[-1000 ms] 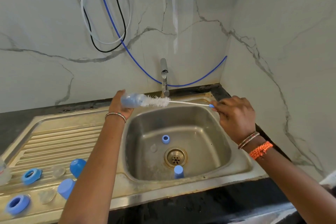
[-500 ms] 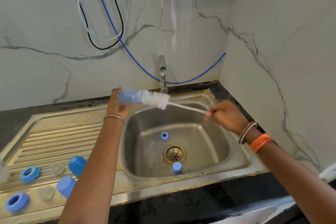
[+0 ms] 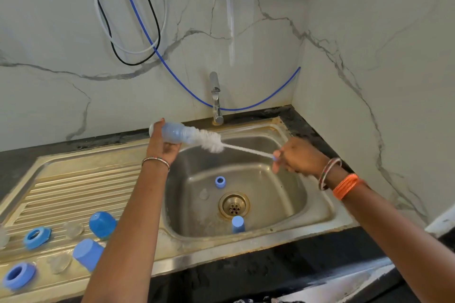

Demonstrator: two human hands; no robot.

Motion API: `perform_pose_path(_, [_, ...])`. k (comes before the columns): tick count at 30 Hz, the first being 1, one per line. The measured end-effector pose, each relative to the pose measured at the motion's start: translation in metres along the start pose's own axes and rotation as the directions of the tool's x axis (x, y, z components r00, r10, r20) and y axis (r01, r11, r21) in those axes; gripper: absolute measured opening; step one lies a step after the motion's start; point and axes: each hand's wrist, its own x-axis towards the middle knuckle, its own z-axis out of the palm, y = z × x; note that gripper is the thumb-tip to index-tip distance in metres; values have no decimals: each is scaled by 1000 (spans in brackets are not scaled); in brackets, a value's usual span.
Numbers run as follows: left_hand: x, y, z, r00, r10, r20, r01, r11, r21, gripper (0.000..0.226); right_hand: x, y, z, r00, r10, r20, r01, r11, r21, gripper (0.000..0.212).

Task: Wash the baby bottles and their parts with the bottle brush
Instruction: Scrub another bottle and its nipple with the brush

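1. Left hand (image 3: 161,147): its grip is curling round the pale blue translucent plastic baby bottle (image 3: 172,133), holding it on its side above the rear left corner of the basin, mouth pointing right.
2. White bristled bottle brush with a thin white wire handle (image 3: 211,141): its bristle head is sitting partly inside the bottle mouth, the handle slanting down and right over the basin.
3. Right hand (image 3: 299,157): its grip is pinching the blue tip of the brush handle above the basin's right rim; the hand is blurred.
4. Stainless steel sink basin (image 3: 290,194): it is holding a small blue ring (image 3: 220,182), a clear teat (image 3: 204,194) and a small blue cap (image 3: 237,224) just in front of the round drain (image 3: 234,205); the right half of the floor is lying open.
5. Ribbed steel drainboard (image 3: 81,184): along its near edge are lying two blue screw rings (image 3: 37,237) (image 3: 19,275), two blue caps (image 3: 102,224) (image 3: 87,254) and clear teats (image 3: 73,230); its rear ribs are lying bare.
6. Chrome tap (image 3: 215,98): it is standing at the basin's back edge, just beyond the brush head.
7. Dark stone worktop (image 3: 246,275): it is bordering the sink at the front edge and rear right corner.
8. White marbled walls (image 3: 369,56): they are closing in the back and right sides, with black, white and blue hoses (image 3: 138,32) hanging on the back wall.
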Motion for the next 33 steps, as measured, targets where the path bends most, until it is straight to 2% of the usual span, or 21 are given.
perform_pose_path(1, [1, 1, 0, 1000, 7, 14, -7, 1000, -1, 28, -3, -2, -4, 963, 97, 251, -149, 969, 198, 34])
perform_pose_path(3, [3, 3, 1, 998, 15, 61, -12, 998, -56, 28, -2, 4, -6, 939, 52, 339, -164, 936, 311, 37])
perform_pose_path(5, [9, 6, 2, 996, 42, 77, -37, 997, -69, 29, 0, 10, 2, 995, -97, -11, 96, 994, -60, 27])
perform_pose_path(6, [10, 6, 2, 998, 38, 51, -36, 998, -41, 33, 2, 11, 5, 946, -215, -242, 140, 946, -292, 19])
perform_pose_path(9, [11, 1, 1, 1000, -19, 0, 19, 999, -42, 43, 10, 11, 13, 608, -552, -571, 202, 803, -561, 8])
perform_pose_path(10, [8, -3, 1, 1000, -24, -2, 24, 997, -71, 42, 12, 8, 13, 595, -545, -591, 217, 816, -535, 9])
perform_pose_path(11, [9, -5, 0, 1000, -7, -19, 5, 995, -102, 35, 12, 4, 9, 675, -464, -574, 234, 872, -430, 11])
perform_pose_path(12, [6, -7, 1, 999, 36, -33, -40, 991, -129, 25, 11, -1, 4, 827, -303, -473, 203, 947, -251, 15])
perform_pose_path(13, [4, -7, 3, 996, 79, -43, -85, 985, -152, 18, 9, -5, -2, 968, -103, -228, 93, 994, -52, 21])
perform_pose_path(15, [-1, -4, 4, 994, 113, -10, -113, 979, -172, 20, 3, -8, -10, 965, 128, 231, -174, 966, 191, 35])
perform_pose_path(16, [-4, -1, 3, 994, 100, 38, -92, 982, -165, 20, 4, -5, -10, 956, 109, 273, -167, 965, 202, 38])
perform_pose_path(17, [-5, 2, 0, 994, 84, 76, -72, 986, -149, 23, 3, -4, -8, 977, 53, 205, -80, 989, 126, 38])
perform_pose_path(19, [-3, 6, -6, 994, 35, 106, -28, 997, -73, 33, 4, 0, 0, 976, -175, -130, 136, 956, -262, 28])
perform_pose_path(21, [-4, 7, -4, 999, -6, 50, 6, 1000, -17, 37, 6, 3, 6, 821, -426, -380, 172, 820, -547, 12])
perform_pose_path(23, [-2, 5, -3, 999, -11, -44, 7, 996, -86, 34, 8, 4, 12, 649, -603, -463, 246, 743, -623, 2])
perform_pose_path(24, [-2, 3, -3, 998, 1, -59, -8, 993, -117, 35, 8, 2, 13, 635, -604, -481, 263, 755, -601, 1])
perform_pose_path(26, [-5, 2, -2, 999, 26, -31, -30, 992, -125, 34, 4, -6, 8, 828, -405, -388, 256, 889, -380, 15])
perform_pose_path(27, [-5, 1, -3, 999, 36, -17, -38, 991, -127, 35, 0, -10, 4, 942, -258, -217, 221, 958, -182, 23])
perform_pose_path(29, [-5, 2, -2, 999, 43, 12, -41, 984, -171, 34, -6, -12, 0, 995, -76, 72, 68, 992, 104, 33])
perform_pose_path(31, [-6, 7, -2, 994, 61, 88, -41, 977, -209, 29, -5, -6, 6, 989, -141, -52, 135, 986, -100, 30])
perform_pose_path(33, [-7, 8, -2, 992, 39, 118, -24, 991, -129, 25, 0, 0, 14, 858, -359, -367, 158, 864, -477, 18])
